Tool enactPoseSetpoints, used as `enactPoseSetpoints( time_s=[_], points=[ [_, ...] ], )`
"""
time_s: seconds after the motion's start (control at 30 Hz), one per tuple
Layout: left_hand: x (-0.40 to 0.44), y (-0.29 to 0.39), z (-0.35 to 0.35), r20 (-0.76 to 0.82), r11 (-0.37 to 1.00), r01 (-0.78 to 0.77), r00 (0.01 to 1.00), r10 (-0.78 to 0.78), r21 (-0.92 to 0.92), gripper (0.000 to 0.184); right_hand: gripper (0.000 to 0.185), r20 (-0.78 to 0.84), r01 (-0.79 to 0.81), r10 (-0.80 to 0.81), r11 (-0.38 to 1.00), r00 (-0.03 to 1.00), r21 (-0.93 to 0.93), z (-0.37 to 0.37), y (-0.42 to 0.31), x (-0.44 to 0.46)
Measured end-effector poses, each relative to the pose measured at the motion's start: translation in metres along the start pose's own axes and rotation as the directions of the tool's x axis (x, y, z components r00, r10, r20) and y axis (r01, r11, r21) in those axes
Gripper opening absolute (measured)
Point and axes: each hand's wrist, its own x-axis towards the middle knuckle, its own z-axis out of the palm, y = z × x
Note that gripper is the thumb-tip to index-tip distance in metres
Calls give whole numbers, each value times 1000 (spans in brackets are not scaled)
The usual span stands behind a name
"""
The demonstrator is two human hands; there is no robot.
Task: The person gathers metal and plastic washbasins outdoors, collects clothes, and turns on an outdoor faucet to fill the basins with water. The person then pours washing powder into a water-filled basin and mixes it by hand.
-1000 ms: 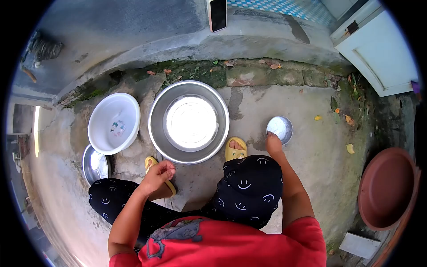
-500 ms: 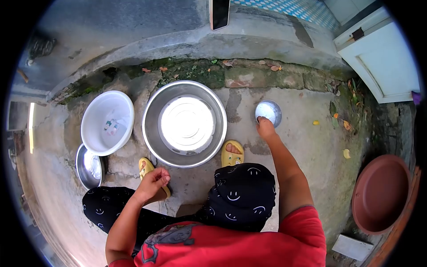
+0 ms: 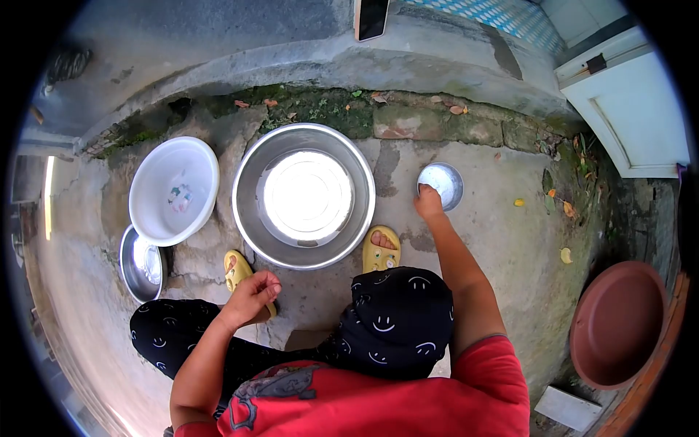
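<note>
My right hand (image 3: 429,202) grips the near left rim of a small metal bowl (image 3: 445,185) on the concrete ground. My left hand (image 3: 253,296) is held above my left sandal with its fingers curled together; anything between them is too small to make out. Just beyond it stands a large steel basin (image 3: 255,226), with bright light reflected in its bottom. To the left of that basin is a white plastic basin (image 3: 149,186), whose edge overlaps a smaller steel basin (image 3: 138,280).
A brown basin (image 3: 619,328) leans at the right, near a pale slab (image 3: 568,409). A white door panel (image 3: 630,109) is at the upper right. A phone (image 3: 371,18) stands at the low wall (image 3: 313,69). Yellow sandals (image 3: 382,255) are on my feet.
The small bowl and my right hand have shifted left, closer to the large basin. My left hand stays curled near my left foot. The camera view has moved slightly.
</note>
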Motion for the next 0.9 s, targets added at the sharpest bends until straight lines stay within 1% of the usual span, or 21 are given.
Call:
enactPoseSetpoints(
  time_s=[0.07, 0.17, 0.23, 0.27, 0.3, 0.33, 0.37, 0.4, 0.43, 0.5, 0.53, 0.57, 0.6, 0.63, 0.67, 0.7, 0.73, 0.77, 0.8, 0.83, 0.9],
  points=[
    [-1, 3, 1, 9, 1000, 2, 1000, -2, -6, 11, 33, 25, -22, 23, 1000, 999, -8, 0, 3, 1],
    [-5, 7, 1, 6, 1000, -4, 1000, 4, 10, 11, 32, -10, -28, 28, 1000, 1000, 8, -4, 5, -3],
    [-7, 11, 1, 2, 999, -16, 1000, 16, 32, 10, 38, 10, -196, 209, 899, 978, 391, -36, -8, -11],
    [-12, 14, 2, 3, 999, -21, 1000, 21, 42, 10, 41, 191, -362, 364, 493, 912, 791, -54, -11, -9],
    [-17, 20, 0, 6, 998, -26, 1000, 26, 59, 10, 41, 187, -360, 364, 498, 913, 789, -67, -14, -11],
    [-22, 31, 1, 5, 998, -27, 1000, 26, 59, 10, 42, 315, -410, 342, 255, 885, 876, -75, -16, -12],
    [-32, 42, 1, 33, 985, -49, 998, 44, 165, 11, 42, 430, -450, 283, 7, 857, 893, -88, -23, -15],
    [-41, 52, -1, 57, 960, -68, 997, 54, 273, 12, 40, 451, -454, 205, -33, 869, 890, -103, -34, -17],
    [-39, 63, 1, 56, 960, -68, 997, 55, 273, 12, 40, 451, -454, 205, -33, 869, 890, -126, -41, -20],
    [-55, 77, -9, 172, 831, -308, 951, 257, 463, 12, 30, 507, -501, 5, 165, 862, 850, -160, -93, -18],
    [-63, 90, -17, 207, 745, -337, 942, 266, 575, 13, 30, 529, -516, -42, 166, 848, 840, -164, -129, -15],
    [-61, 89, -19, 233, 737, -373, 928, 292, 564, 15, 24, 543, -486, -118, 320, 831, 813, -183, -139, -16],
    [-60, 89, -22, 274, 618, -453, 889, 367, 643, 16, 20, 569, -432, -212, 461, 795, 775, -185, -154, -12],
    [-61, 86, -33, 319, 485, -515, 844, 431, 707, 18, 20, 576, -429, -238, 465, 782, 775, -174, -180, -4],
    [-53, 86, -29, 319, 485, -516, 843, 432, 706, 18, 20, 603, -364, -285, 583, 746, 726, -171, -186, -1],
    [-50, 85, -29, 324, 404, -510, 835, 445, 759, 18, 20, 638, -282, -333, 689, 695, 667, -164, -200, 3],
    [-51, 80, -39, 325, 331, -502, 823, 466, 799, 18, 21, 667, -251, -350, 733, 658, 632, -135, -232, 8],
    [-49, 84, -33, 326, 332, -504, 822, 467, 797, 18, 21, 645, -222, -358, 735, 675, 641, -115, -229, 12],
    [-50, 89, -28, 365, 132, -463, 817, 446, 876, 18, 21, 628, -187, -370, 744, 685, 642, -89, -227, 20],
    [-50, 85, -34, 388, -52, -405, 820, 421, 913, 19, 21, 587, -67, -396, 788, 706, 612, -39, -237, 28],
    [-49, 84, -32, 359, 2, -394, 839, 409, 919, 22, 22, 586, -60, -388, 797, 711, 601, -19, -244, 31]
  ],
)
